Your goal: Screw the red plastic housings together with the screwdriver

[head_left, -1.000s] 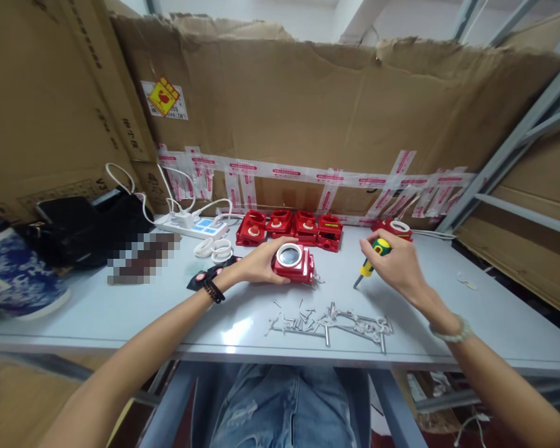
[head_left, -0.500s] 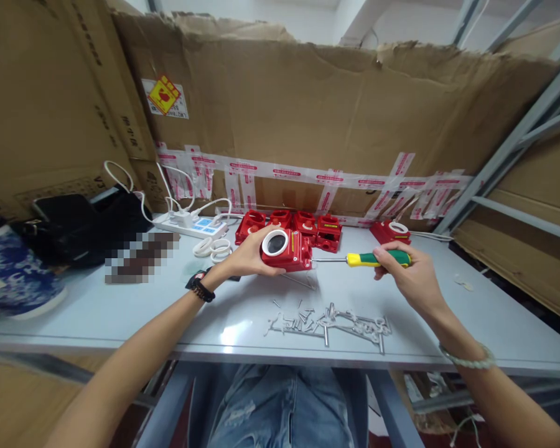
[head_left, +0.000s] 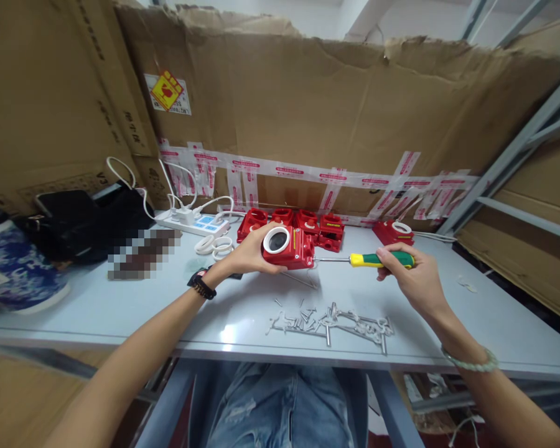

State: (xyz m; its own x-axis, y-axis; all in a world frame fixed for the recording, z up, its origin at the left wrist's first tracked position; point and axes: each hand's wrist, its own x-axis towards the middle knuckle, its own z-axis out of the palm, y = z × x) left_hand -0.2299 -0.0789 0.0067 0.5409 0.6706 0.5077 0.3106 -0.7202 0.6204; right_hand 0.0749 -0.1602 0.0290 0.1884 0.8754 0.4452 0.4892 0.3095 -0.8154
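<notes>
Above the table, my left hand grips a red housing with a white ring around a dark round window on its face. My right hand is closed around the green and yellow handle of a screwdriver. Its shaft runs left, and the tip meets the right side of the housing; what the tip touches there is too small to tell. Below the housing lies a pile of screws and metal pins on the table.
Several red housings stand in a row behind, and another red housing with a white ring sits at right. White rings, a power strip, a black bag and a blue-white cup occupy the left. Cardboard walls the back.
The view has shifted slightly. Both hands keep their grips, with the screwdriver tip still at the housing's right side.
</notes>
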